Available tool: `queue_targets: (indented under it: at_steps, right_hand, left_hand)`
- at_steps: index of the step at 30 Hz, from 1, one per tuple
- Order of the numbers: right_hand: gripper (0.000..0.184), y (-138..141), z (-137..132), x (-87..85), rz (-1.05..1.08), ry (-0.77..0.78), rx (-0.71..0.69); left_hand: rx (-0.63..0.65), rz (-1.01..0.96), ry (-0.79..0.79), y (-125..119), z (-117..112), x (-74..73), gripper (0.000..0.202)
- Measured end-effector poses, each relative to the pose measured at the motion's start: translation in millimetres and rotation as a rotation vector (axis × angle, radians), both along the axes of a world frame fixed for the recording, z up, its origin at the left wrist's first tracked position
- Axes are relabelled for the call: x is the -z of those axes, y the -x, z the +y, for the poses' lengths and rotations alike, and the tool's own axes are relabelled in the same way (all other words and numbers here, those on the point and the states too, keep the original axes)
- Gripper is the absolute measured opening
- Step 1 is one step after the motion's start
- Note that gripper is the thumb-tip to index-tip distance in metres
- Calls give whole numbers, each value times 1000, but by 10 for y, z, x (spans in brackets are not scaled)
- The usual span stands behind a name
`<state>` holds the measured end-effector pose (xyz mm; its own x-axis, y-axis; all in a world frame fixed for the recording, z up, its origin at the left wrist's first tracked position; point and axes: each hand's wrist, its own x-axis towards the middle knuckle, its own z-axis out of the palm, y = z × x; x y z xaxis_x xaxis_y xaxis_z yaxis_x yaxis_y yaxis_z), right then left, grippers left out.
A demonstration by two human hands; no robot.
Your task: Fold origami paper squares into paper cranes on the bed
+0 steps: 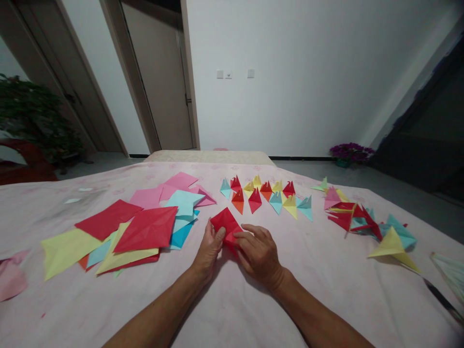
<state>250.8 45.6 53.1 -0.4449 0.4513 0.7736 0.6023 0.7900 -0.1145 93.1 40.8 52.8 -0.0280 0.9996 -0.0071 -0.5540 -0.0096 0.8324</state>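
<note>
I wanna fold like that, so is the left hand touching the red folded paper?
Touching. The head view shows it: the left hand holds the red folded paper by its side, thumb lying on top.

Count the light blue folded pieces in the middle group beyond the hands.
3: one light blue piece at the group's left end, a second piece mid-front, and a third piece at its right end. None appears hidden.

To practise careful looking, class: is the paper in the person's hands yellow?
No: the paper held by the left hand and touched by the right hand is red.
</note>
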Motion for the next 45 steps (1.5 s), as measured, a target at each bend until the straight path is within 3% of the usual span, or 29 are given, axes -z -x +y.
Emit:
queue_targets:
  at_steps: [6, 10, 15, 20, 25, 34, 38, 45]
  right_hand:
    - [26, 10, -26, 5, -134, 36, -124]
    - [50, -68, 7, 6, -94, 76, -96]
    - [66, -202, 111, 16, -26, 68, -46]
    - [50, -276, 180, 13, -6, 39, -33]
    - [32, -273, 183, 3, -40, 48, -70]
    - [29, -256, 184, -2, 17, 106, -67]
    - [32, -230, 143, -23, -6, 108, -63]
    - [20, -186, 112, -77, -77, 116, -29]
  left_hand:
    - [58, -111, 38, 31, 32, 38, 45]
    - [49, -207, 138, 120, 127, 125, 33]
    - [112, -270, 239, 307, 266, 172, 34]
    - [280, -245, 292, 447, 335, 191, 43]
    - [314, -170, 177, 430, 295, 128, 39]
    - [473, -17, 133, 511, 234, 22, 50]
    - [506, 2, 119, 502, 224, 33, 47]
    - [559, 58, 111, 425, 183, -21, 42]
